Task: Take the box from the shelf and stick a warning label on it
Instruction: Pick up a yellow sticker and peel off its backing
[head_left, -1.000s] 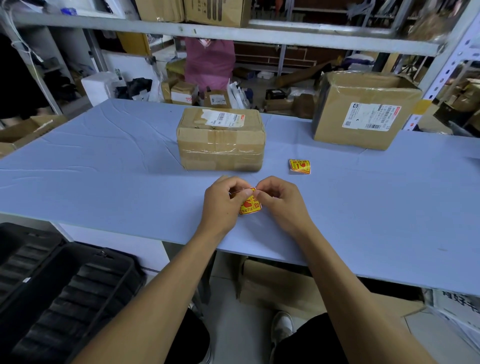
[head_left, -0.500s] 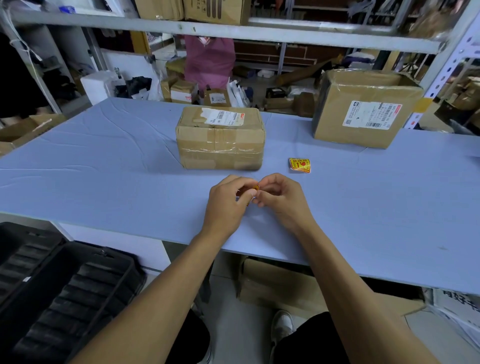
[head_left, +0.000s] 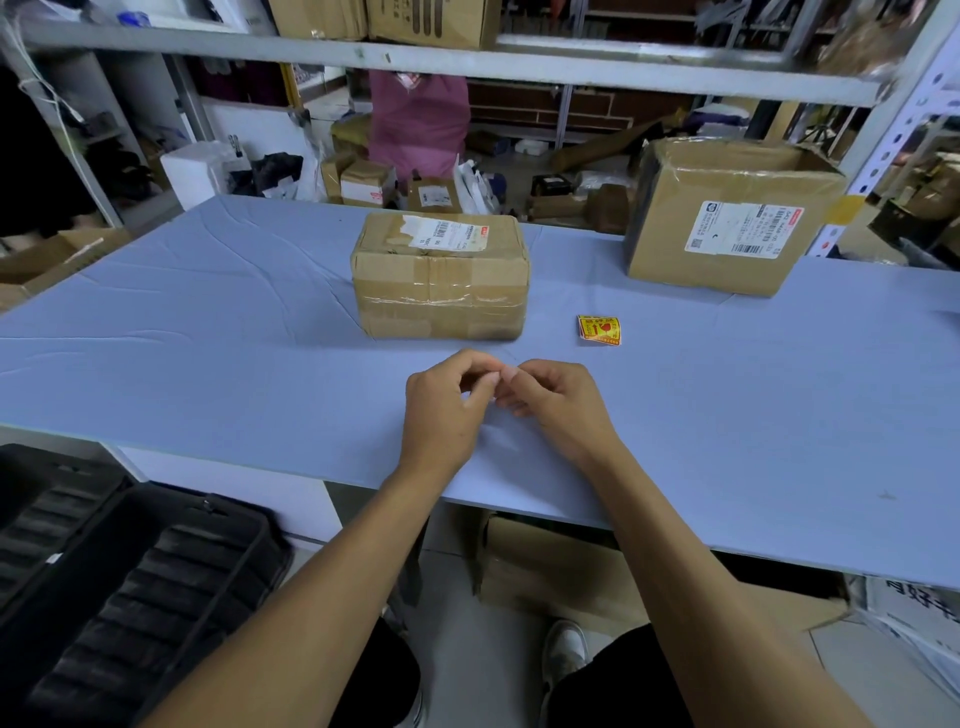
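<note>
Box (head_left: 440, 278) on counter (head_left: 208, 332), straight ahead of both hands, long axis left-right. Left hand (head_left: 444, 410) and right hand (head_left: 558, 402) equally near, fingertips pinched together; label between them not visible. Spare labels (head_left: 599, 330) right of box.

On the blue table (head_left: 208, 332), the left hand (head_left: 441, 410) and right hand (head_left: 558, 405) meet fingertip to fingertip near the front edge; whatever they pinch is hidden. Just beyond them sits a taped cardboard box (head_left: 440, 278), with a yellow warning label stack (head_left: 599, 330) to its right. A larger box (head_left: 727, 218) stands at the far right.
</note>
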